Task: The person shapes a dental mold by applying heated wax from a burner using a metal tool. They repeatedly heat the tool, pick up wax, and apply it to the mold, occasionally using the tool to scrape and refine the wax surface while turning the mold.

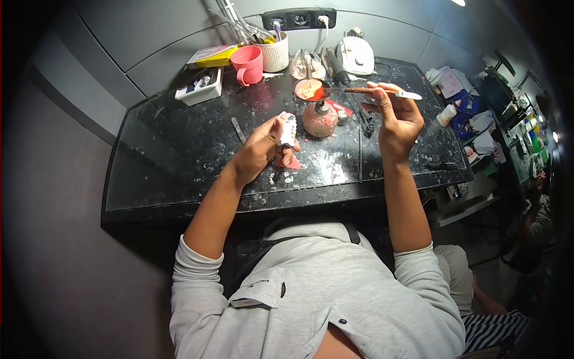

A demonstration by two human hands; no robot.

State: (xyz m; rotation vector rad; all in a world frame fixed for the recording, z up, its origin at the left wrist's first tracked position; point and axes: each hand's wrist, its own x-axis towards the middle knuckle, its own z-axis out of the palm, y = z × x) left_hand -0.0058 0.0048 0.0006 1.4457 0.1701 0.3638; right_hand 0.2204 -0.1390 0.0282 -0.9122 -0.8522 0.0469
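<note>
My left hand (260, 149) is closed around a white plaster dental cast (288, 130), its row of teeth facing right. A piece of pink wax sheet (288, 163) shows right at the lower fingertips of that hand. In my right hand (394, 116) is a wax knife (359, 90), pinched by its handle and held nearly level. The blade points left, over the metal neck of a round spirit burner (320, 121) streaked with pink. Just behind the blade is a round dish (308, 90) with pink-orange material inside.
Behind stand a pink mug (247, 64), a woven holder (275, 55) with tools and a white device (356, 55). A white tray (200, 87) is at back left. A metal strip (238, 128) and a thin rod (360, 155) lie on the black table (161, 161). Another person (535, 221) sits at far right.
</note>
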